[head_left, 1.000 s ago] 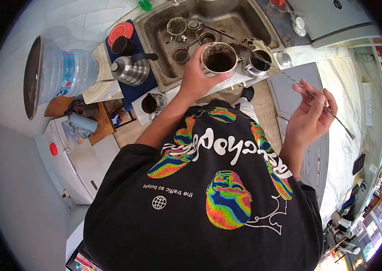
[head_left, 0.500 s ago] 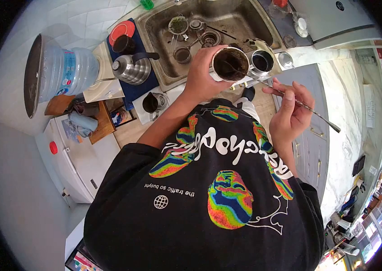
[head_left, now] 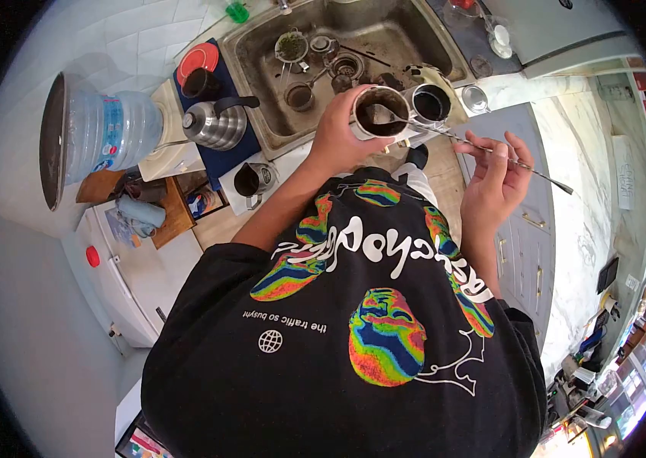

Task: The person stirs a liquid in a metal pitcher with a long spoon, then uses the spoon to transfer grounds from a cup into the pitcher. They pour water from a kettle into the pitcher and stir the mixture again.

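My left hand [head_left: 338,139] is wrapped round a pale cup [head_left: 370,99], tilted so its mouth faces me; dark brown residue coats its inside. In my right hand [head_left: 494,179] a long twisted-handle bar spoon [head_left: 451,136] is pinched between thumb and fingers. Its bowl end is inside the cup, and the other end sticks out to the right past my hand. Just right of the cup stands a metal canister [head_left: 430,104] with a dark inside. A round lid [head_left: 475,98] lies to the right of that.
Beyond my hands is a steel sink [head_left: 269,137] holding a strainer [head_left: 291,47] with green bits and several small vessels. On the left are a gooseneck kettle [head_left: 214,126], a dark cup [head_left: 199,84], a metal pitcher [head_left: 253,180] and a water bottle dispenser [head_left: 113,126].
The spoon's bowl now shows clearly inside the cup, with its shaft crossing the rim. My right hand has shifted slightly and the cup has moved slightly left in view.
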